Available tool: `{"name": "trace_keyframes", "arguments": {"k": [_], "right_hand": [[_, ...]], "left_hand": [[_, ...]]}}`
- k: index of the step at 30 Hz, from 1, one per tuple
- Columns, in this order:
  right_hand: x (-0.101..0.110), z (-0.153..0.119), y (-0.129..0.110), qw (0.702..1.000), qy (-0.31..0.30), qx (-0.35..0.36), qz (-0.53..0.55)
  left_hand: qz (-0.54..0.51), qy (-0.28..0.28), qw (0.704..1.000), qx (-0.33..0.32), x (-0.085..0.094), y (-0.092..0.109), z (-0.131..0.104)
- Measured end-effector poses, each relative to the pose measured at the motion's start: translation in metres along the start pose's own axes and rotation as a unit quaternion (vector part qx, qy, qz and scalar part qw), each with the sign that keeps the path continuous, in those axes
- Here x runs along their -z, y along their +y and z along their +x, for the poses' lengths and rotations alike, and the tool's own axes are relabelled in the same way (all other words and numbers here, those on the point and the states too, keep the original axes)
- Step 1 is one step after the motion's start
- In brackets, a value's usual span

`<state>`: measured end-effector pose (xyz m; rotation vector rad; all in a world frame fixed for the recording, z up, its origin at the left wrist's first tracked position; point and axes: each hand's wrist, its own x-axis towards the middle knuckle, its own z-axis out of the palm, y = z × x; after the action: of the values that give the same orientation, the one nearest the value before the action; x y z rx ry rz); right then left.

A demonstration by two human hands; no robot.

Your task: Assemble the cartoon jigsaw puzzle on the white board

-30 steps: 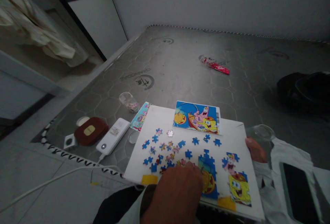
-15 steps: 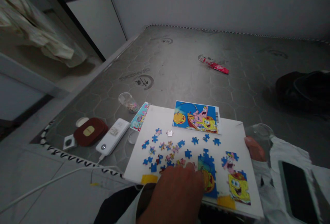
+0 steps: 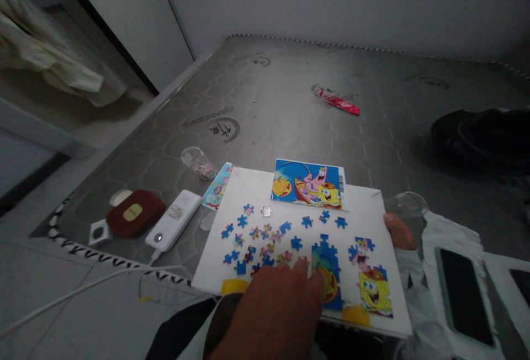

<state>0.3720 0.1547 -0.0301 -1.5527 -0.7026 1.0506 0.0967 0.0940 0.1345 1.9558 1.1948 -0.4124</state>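
Observation:
A white board [image 3: 252, 183] lies in front of me with loose jigsaw pieces [image 3: 267, 233] on its left half. My left hand [image 3: 285, 299] reaches over the lower middle, fingers curled down, with a pinkish puzzle piece [image 3: 305, 259] partly showing at the fingertips. Its thumb is against the joined blue section with a burger [image 3: 327, 271]. To the right lies another joined section, with a yellow and a pink cartoon figure [image 3: 375, 288]. My right hand [image 3: 399, 231] grips the board's right edge, thumb on top; its other fingers are hidden. A picture card [image 3: 308, 183] rests at the board's top.
Left of the board are a clear cup with pieces [image 3: 199, 164], a white power bank with cable [image 3: 176, 219] and a brown case [image 3: 136, 213]. A phone [image 3: 466, 294] lies at right. Farther back are a red wrapper [image 3: 337, 100] and a black bag [image 3: 484, 139].
The whole view has shifted, so everything sits slightly farther left and higher. My left fingertips have spread a little over nearly the same spot. My right hand stays on the board's edge.

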Motion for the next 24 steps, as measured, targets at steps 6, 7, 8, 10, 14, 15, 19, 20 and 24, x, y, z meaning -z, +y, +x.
{"name": "trace_keyframes", "arguments": {"k": [6,7,8,10,14,15,19,20,24], "right_hand": [[0.0006,0.0005,0.0004,1.0,0.008,0.0,-0.006],[0.0009,0.0007,0.0005,1.0,0.009,-0.001,-0.007],[0.0012,0.0009,0.0006,1.0,0.01,-0.003,-0.008],[0.0016,0.0011,0.0011,1.0,0.008,-0.007,-0.008],[0.0025,0.0022,0.0038,1.0,0.011,-0.012,-0.005],[0.0028,0.0028,0.0047,1.0,0.012,-0.012,-0.006],[0.005,0.0063,0.0075,1.0,0.008,-0.013,-0.006],[0.0057,0.0071,0.0079,1.0,0.006,-0.013,-0.006],[0.0078,0.0086,0.0079,1.0,-0.001,-0.007,-0.013]], "left_hand": [[-0.014,0.011,1.0,0.009,0.004,0.0007,-0.0009],[-0.017,0.011,1.0,0.01,0.0047,0.0015,-0.0011],[-0.019,0.011,1.0,0.01,0.0051,0.0023,-0.0012],[-0.02,0.012,1.0,0.011,0.0054,0.0036,-0.0014],[-0.004,0.021,1.0,0.014,0.003,0.0033,-0.0016],[-0.003,0.024,1.0,0.011,0.0021,0.0029,-0.0016],[-0.004,0.026,1.0,0.003,0.0001,0.002,-0.0025],[-0.005,0.022,1.0,0.005,0.0002,0.0021,-0.0028],[-0.003,0.012,1.0,0.009,0.0021,0.0034,-0.0033]]}}
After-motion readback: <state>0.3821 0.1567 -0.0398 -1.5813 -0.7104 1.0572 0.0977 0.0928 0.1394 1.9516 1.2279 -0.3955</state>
